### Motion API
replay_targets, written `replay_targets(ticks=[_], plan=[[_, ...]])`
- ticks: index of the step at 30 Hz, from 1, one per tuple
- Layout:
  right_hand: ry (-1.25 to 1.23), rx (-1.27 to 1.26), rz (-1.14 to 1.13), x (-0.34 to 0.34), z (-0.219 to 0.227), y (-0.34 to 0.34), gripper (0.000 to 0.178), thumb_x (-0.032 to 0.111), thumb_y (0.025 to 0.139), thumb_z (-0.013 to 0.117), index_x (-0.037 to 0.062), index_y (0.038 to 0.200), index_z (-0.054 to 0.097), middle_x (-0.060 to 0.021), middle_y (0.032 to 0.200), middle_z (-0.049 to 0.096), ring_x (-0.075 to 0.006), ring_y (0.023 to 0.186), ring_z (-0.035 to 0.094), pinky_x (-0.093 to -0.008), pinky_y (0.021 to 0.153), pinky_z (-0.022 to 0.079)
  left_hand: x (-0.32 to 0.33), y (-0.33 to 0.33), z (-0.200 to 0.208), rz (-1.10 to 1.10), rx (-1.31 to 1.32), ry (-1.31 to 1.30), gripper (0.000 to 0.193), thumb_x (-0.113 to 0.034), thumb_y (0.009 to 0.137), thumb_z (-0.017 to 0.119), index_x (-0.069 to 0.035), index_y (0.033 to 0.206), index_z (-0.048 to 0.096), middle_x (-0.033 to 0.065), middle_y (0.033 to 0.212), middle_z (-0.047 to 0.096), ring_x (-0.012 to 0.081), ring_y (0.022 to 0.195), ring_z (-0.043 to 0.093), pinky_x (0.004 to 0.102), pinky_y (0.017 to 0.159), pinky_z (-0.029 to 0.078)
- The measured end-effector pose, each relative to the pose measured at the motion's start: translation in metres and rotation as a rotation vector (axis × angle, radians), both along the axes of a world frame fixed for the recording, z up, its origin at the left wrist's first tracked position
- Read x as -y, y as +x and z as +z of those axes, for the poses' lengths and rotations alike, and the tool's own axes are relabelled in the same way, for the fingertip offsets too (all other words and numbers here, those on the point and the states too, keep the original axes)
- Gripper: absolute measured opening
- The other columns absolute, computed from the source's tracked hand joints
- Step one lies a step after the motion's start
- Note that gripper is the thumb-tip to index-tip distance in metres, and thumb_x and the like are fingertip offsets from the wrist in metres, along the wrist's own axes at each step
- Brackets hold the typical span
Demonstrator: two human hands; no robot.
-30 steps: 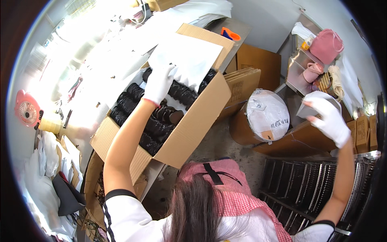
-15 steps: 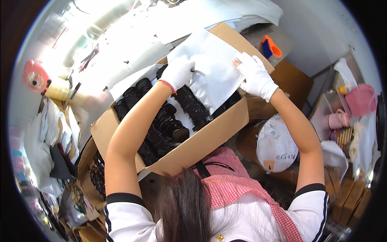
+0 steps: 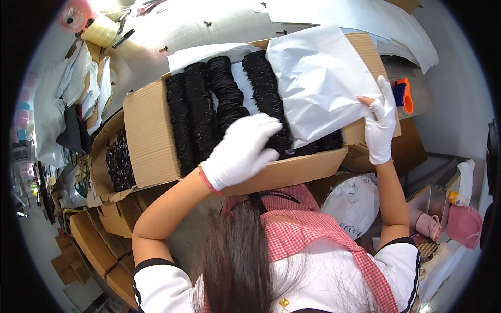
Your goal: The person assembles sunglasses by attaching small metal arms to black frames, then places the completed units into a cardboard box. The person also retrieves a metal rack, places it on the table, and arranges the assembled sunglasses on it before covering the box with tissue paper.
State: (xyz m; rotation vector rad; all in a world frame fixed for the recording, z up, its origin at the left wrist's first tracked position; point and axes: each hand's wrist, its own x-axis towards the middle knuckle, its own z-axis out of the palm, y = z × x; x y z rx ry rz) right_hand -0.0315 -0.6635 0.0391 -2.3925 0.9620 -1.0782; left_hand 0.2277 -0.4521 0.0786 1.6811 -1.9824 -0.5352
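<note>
An open cardboard box (image 3: pixel 292 169) lies before me, filled with rows of black ruffled rolls (image 3: pixel 195 104), perhaps stacked trim or fabric. A sheet of white paper (image 3: pixel 318 78) covers the rolls on the right side. My left hand (image 3: pixel 242 151), in a white glove, hovers over the near ends of the rolls, thumb and fingers apart and nothing between them. At the paper's right edge is my right hand (image 3: pixel 380 122), also gloved, with a bare thumb tip. Its fingers stretch out along the right flap, and its thumb is against the paper.
Behind the box, a worktable (image 3: pixel 224 31) carries white sheets (image 3: pixel 355 15), a pink fan (image 3: pixel 73 18) and a yellow tape roll (image 3: pixel 102 31). An orange-and-blue object (image 3: pixel 404 96) sits right of the box. A wrapped round bundle (image 3: pixel 355 201) and cardboard boxes (image 3: pixel 91 237) stand below.
My left hand has drawn back from the paper toward the box's near side. The paper now lies flatter over the right-hand rolls. My right hand has shifted down along its edge; the view has turned.
</note>
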Motion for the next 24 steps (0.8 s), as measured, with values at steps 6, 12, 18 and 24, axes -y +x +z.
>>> replay_targets(ticks=[6,12,18,24], plan=[[0.341,0.510,0.136,-0.051,0.014,0.052,0.034,-0.018,0.086,0.049,0.0041,0.107,0.066,-0.0075,0.127,0.056,-0.0166,0.114,0.056,-0.0292,0.101,0.042,-0.009,0.037,-0.038,0.016,0.420,-0.032,0.059,-0.025,0.078,0.070,0.006,0.127,0.055,0.0204,0.133,0.054,0.0370,0.133,0.044,0.0464,0.115,0.031],[0.546,0.390,0.647,-0.074,0.032,0.112,0.033,-0.011,0.087,0.054,0.0025,0.116,0.064,-0.0068,0.115,0.065,-0.0134,0.105,0.060,-0.0269,0.094,0.046,-0.004,0.041,-0.050,-0.059,0.536,0.019,0.081,-0.053,0.069,0.071,0.012,0.117,0.061,0.0258,0.135,0.052,0.0379,0.135,0.042,0.0477,0.118,0.025],[0.585,0.227,0.634,-0.036,0.034,0.167,0.054,0.016,0.089,0.068,0.0061,0.141,0.054,-0.0061,0.138,0.060,-0.0179,0.125,0.056,-0.0323,0.105,0.043,-0.012,0.033,-0.065,-0.036,0.092,0.123,0.036,-0.025,0.072,0.070,-0.016,0.107,0.072,0.0093,0.111,0.067,0.0299,0.115,0.058,0.0432,0.103,0.042],[-0.309,-0.429,0.751,-0.023,-0.004,0.208,0.068,0.036,0.080,0.071,0.0139,0.142,0.052,-0.0101,0.150,0.047,-0.0309,0.144,0.036,-0.0492,0.120,0.020,-0.010,0.033,-0.061,-0.160,0.450,0.078,0.035,-0.034,0.080,0.067,-0.006,0.101,0.070,0.0159,0.101,0.065,0.0349,0.104,0.060,0.0475,0.094,0.046]])
